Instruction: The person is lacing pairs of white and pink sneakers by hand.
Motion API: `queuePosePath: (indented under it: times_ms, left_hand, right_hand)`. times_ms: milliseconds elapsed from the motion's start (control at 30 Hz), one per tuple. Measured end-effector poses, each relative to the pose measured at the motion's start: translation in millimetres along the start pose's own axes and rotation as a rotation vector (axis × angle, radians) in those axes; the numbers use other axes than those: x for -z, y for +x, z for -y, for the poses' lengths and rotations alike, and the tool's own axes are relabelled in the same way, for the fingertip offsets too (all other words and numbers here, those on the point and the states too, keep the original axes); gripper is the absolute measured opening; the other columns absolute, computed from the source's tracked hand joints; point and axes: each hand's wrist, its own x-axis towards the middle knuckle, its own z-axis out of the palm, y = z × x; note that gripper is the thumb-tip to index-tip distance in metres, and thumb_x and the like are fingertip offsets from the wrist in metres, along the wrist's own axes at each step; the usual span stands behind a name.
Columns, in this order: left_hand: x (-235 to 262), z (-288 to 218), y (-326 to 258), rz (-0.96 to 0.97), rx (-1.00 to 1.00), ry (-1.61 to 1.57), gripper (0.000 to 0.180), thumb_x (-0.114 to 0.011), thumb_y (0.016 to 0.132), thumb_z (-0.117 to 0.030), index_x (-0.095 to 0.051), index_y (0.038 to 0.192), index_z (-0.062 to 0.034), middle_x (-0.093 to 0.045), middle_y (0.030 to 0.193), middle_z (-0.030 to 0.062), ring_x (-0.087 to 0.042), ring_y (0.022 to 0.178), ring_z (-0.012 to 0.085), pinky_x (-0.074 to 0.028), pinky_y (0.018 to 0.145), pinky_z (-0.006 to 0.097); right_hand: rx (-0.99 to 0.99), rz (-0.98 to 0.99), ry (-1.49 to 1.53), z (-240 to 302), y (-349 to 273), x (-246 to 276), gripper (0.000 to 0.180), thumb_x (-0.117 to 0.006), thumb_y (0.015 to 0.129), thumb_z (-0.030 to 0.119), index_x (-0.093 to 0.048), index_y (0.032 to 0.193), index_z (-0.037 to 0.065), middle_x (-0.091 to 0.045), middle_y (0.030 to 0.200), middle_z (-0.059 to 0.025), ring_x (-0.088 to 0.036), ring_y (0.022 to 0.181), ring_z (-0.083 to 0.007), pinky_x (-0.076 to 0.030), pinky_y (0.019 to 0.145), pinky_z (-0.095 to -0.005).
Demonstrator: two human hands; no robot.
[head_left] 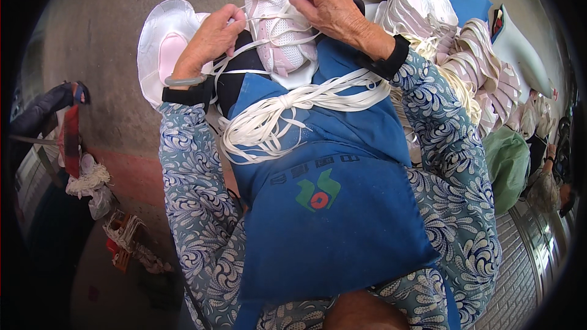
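Pink-white shoe upper (276,21) on blue apron (330,220), both hands' grip pinching white laces (287,110), left hand (211,40), right hand (333,7)

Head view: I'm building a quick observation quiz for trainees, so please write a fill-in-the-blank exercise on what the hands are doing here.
1. Both hands work white laces on a ____ and white shoe upper.
2. A bundle of white laces lies on the ____ apron.
3. The left hand has a grey ____ at its wrist.
4. The right hand pinches a ____.

Missing words: pink; blue; bangle; lace
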Motion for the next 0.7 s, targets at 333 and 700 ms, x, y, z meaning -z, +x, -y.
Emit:
queuePosePath:
  times_ms: [333, 700]
  left_hand:
    - [-10.8, 3.1, -16.2, -0.244, -0.140, 0.068, 0.016, -0.051, 0.088, -0.020, -0.054, 0.093, -0.0044, -0.061, 0.085, 0.0091, -0.056, 0.079, 0.0215, -0.044, 0.074, 0.031]
    - [-16.9, -6.6, -39.1, -0.269, -0.156, -0.910, 0.032, -0.052, 0.089, -0.013, -0.047, 0.113, 0.0081, -0.062, 0.093, 0.0123, -0.043, 0.044, 0.0036, -0.044, 0.040, 0.019]
  right_hand:
    - [0.238, 0.247, -0.156, 27.9, 18.0, -43.6, 0.018, -0.058, 0.082, 0.015, -0.060, 0.095, 0.003, -0.058, 0.090, -0.0149, -0.061, 0.079, -0.0305, -0.052, 0.068, -0.0357]
    - [-0.038, 0.632, 0.881, 114.7, -11.8, -7.5, 0.019, -0.049, 0.092, 0.021, -0.054, 0.089, 0.004, -0.056, 0.071, -0.0018, -0.056, 0.056, -0.0073, -0.047, 0.053, -0.0215]
